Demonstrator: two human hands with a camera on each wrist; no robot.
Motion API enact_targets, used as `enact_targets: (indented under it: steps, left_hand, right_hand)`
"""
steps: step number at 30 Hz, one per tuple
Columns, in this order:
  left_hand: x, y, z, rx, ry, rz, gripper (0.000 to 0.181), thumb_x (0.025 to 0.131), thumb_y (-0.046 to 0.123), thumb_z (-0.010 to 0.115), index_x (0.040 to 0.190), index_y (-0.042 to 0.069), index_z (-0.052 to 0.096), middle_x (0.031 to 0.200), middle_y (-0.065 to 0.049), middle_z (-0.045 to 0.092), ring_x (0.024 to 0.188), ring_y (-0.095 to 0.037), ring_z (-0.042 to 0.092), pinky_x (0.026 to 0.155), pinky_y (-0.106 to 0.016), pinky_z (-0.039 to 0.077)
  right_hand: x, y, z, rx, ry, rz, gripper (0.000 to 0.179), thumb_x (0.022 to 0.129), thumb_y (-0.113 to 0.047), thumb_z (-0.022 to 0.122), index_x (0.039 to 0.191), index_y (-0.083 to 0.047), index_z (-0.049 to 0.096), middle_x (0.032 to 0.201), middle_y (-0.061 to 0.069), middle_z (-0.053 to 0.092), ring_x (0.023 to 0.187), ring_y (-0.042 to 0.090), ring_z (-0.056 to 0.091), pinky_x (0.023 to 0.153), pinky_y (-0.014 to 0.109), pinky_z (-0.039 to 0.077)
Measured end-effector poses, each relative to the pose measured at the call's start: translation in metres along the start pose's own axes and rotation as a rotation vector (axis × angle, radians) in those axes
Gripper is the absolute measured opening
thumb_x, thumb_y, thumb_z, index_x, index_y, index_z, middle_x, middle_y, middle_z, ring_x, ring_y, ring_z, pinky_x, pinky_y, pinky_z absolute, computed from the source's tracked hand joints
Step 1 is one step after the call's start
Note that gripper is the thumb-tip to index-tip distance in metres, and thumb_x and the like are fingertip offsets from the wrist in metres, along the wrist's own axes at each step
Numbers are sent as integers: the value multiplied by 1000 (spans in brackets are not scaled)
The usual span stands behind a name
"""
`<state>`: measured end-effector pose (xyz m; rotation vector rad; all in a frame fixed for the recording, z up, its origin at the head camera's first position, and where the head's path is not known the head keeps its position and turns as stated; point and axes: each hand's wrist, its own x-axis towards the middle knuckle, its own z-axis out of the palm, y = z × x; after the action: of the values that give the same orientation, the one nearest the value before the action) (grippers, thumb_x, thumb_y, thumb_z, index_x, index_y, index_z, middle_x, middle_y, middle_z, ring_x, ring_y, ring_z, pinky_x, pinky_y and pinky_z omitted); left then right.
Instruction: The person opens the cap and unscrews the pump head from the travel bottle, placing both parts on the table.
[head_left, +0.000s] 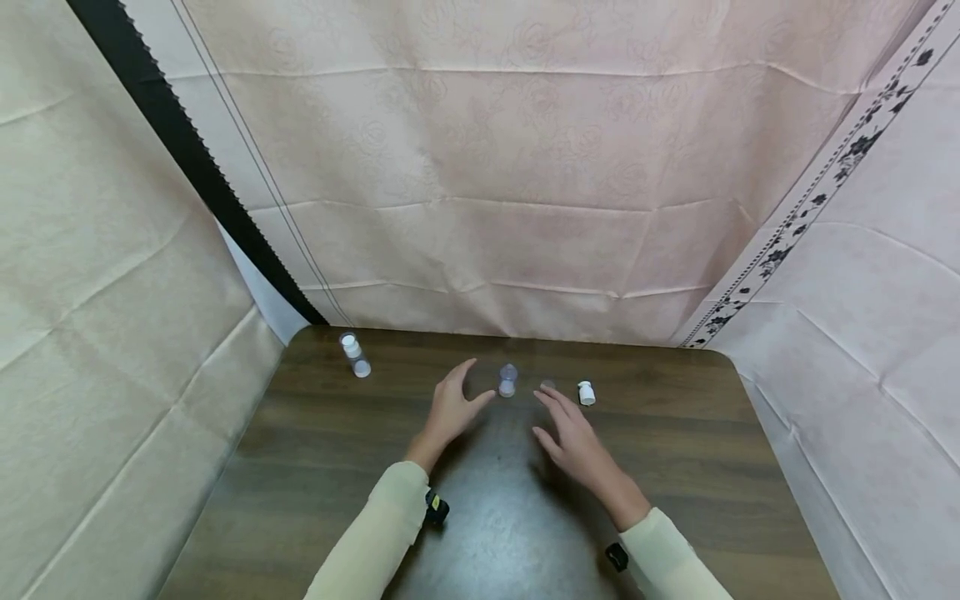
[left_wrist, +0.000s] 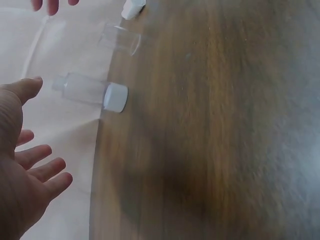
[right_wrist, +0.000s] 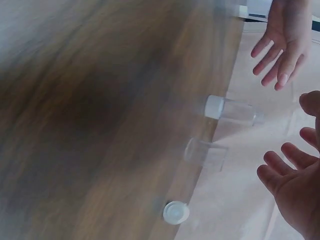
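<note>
A small clear bottle [head_left: 507,377] with a white base [left_wrist: 116,97] and a narrow neck stands upright on the table between the two hands. My left hand [head_left: 454,407] is raised to its left, thumb and fingers spread apart, holding nothing. To the bottle's right, my right hand [head_left: 573,437] hovers with spread fingers and an empty palm. Near its fingertips stands a clear, cup-like cover [right_wrist: 205,152], partly hidden behind the fingers in the head view. Further right sits a small white cap-like piece [head_left: 587,393].
Another clear bottle with a white top [head_left: 356,355] stands at the table's far left. The brown wooden table [head_left: 487,533] ends at a pale cloth [head_left: 525,208] hung along its back edge, with more cloth on both sides.
</note>
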<state>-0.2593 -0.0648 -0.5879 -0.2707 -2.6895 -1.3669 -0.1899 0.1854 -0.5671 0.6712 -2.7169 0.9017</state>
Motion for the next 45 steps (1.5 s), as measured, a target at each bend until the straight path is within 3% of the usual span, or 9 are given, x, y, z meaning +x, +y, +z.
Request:
enact_targets:
  steps: [11, 23, 29, 36, 40, 45]
  left_hand:
    - [-23, -27, -44, 64, 66, -5, 74, 93, 33, 79, 154, 8, 46, 157, -20, 48, 146, -36, 45, 117, -55, 40]
    - [-45, -60, -84, 100, 213, -21, 65, 91, 30, 81, 145, 3, 56, 147, -22, 57, 139, -40, 52, 113, -55, 44]
    - [-50, -72, -94, 126, 270, -91, 62, 93, 31, 79, 142, 2, 57, 145, -24, 57, 136, -42, 54, 111, -58, 44]
    - [-51, -88, -110, 181, 327, -195, 64, 94, 33, 77, 143, 0, 54, 143, -25, 58, 134, -45, 53, 109, -60, 44]
    - [-49, -99, -119, 192, 370, -246, 63, 95, 34, 75, 142, -2, 53, 140, -28, 58, 131, -47, 54, 106, -62, 45]
    - [-41, -109, -129, 181, 373, -324, 65, 96, 35, 73, 144, -2, 51, 141, -30, 57, 132, -48, 52, 107, -62, 44]
  right_hand:
    - [19, -17, 9, 67, -40, 30, 59, 101, -21, 68, 155, -10, 45, 162, 12, 41, 147, 35, 42, 114, 57, 42]
    - [35, -34, 25, 173, -97, 30, 57, 103, -25, 65, 155, -11, 45, 161, 12, 43, 149, 29, 42, 117, 53, 40]
    - [43, -44, 38, 198, -108, 49, 58, 103, -24, 65, 156, -12, 44, 163, 7, 41, 151, 27, 38, 118, 52, 38]
    - [48, -47, 56, 180, -129, 59, 56, 104, -25, 64, 155, -10, 45, 162, 11, 43, 150, 30, 40, 119, 51, 38]
    - [52, -50, 64, 179, -143, 80, 57, 104, -27, 63, 155, -10, 44, 163, 12, 41, 150, 30, 40, 119, 51, 38]
    - [55, -54, 73, 204, -173, 121, 58, 105, -29, 61, 156, -10, 42, 164, 12, 39, 151, 30, 38, 120, 51, 37]
